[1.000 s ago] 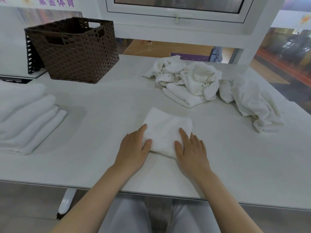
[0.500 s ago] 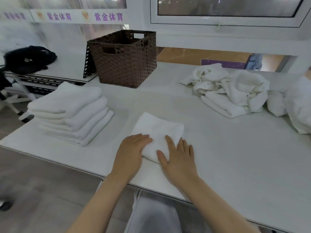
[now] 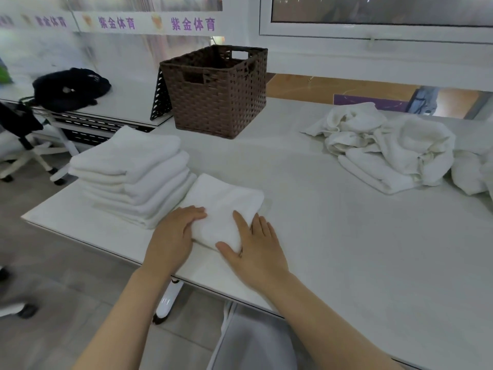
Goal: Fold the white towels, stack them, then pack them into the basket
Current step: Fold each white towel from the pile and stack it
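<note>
A folded towel (image 3: 224,201) is laid on the tabletop (image 3: 346,236) near the front edge, flanked by the left hand (image 3: 173,236) on its left and the right hand (image 3: 256,252) on its right. Just left of it, touching, a stack of folded towels (image 3: 130,172) is set. Behind the stack the basket (image 3: 216,89) is placed. Far right, a heap of unfolded towels (image 3: 386,148) is piled.

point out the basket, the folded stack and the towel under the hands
basket (image 3: 218,102), head view, front woven wall
folded stack (image 3: 128,169), head view, top towel
towel under the hands (image 3: 224,198), head view, bare upper face
</note>
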Demonstrator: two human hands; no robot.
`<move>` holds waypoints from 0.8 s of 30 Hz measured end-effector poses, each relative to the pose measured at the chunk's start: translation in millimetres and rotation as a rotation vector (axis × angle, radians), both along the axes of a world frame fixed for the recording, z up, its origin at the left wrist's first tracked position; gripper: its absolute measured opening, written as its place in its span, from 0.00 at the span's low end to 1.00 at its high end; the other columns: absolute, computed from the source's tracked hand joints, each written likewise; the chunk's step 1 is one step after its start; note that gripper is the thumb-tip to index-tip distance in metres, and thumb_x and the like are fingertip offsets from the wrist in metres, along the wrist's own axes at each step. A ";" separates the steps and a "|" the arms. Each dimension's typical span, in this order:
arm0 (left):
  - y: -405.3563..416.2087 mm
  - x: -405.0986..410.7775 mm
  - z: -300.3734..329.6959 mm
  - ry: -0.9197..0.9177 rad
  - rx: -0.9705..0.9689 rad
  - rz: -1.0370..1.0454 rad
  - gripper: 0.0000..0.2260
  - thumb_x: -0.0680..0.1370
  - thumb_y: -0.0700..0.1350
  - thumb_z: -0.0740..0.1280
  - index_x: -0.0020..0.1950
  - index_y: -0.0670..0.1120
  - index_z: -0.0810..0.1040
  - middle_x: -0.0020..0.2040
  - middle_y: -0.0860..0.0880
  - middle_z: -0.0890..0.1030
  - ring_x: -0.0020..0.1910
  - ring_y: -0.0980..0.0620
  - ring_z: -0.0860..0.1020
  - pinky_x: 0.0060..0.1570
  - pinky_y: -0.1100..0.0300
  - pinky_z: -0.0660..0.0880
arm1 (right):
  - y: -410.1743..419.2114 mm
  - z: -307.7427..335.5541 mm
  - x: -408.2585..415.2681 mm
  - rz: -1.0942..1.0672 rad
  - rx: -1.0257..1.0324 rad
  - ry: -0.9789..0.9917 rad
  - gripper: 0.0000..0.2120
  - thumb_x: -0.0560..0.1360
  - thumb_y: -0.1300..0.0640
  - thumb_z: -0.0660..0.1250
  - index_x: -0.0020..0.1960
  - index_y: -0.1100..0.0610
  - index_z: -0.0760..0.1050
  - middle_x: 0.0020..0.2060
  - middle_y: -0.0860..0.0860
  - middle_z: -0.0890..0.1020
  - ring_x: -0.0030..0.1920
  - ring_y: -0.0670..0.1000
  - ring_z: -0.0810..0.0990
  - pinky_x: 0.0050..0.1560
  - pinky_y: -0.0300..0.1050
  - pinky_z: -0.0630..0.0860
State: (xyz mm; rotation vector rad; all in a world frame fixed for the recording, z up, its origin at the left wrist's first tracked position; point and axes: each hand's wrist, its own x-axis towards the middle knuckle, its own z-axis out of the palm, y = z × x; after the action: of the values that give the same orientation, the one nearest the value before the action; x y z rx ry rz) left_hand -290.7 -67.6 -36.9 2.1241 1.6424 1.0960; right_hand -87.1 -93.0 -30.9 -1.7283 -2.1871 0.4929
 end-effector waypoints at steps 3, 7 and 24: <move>-1.3 5.8 8.7 0.046 -0.038 0.056 0.19 0.76 0.42 0.55 0.59 0.46 0.82 0.62 0.53 0.80 0.65 0.54 0.74 0.70 0.56 0.66 | -2.2 3.4 23.6 0.071 -0.011 0.072 0.34 0.80 0.35 0.52 0.80 0.45 0.45 0.79 0.52 0.57 0.78 0.52 0.53 0.77 0.46 0.48; -3.8 26.3 26.2 0.246 -0.049 0.106 0.17 0.76 0.43 0.56 0.58 0.46 0.82 0.59 0.51 0.82 0.59 0.48 0.78 0.58 0.57 0.71 | -7.5 7.1 69.1 0.051 0.017 0.107 0.28 0.82 0.47 0.57 0.80 0.46 0.52 0.73 0.45 0.68 0.69 0.49 0.68 0.65 0.38 0.62; 16.1 230.9 13.5 0.492 -0.171 -0.378 0.21 0.83 0.50 0.54 0.77 0.52 0.62 0.80 0.51 0.58 0.78 0.51 0.55 0.75 0.57 0.52 | 8.3 5.6 261.6 -0.578 0.134 0.081 0.24 0.79 0.57 0.61 0.75 0.56 0.65 0.65 0.54 0.76 0.66 0.54 0.71 0.65 0.44 0.66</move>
State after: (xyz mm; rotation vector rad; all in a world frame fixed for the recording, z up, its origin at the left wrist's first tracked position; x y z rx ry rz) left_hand -59.8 -51.5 -23.4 2.5717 1.3493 0.3252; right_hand 174.5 -84.7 -25.3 -2.0961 -1.5193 0.2536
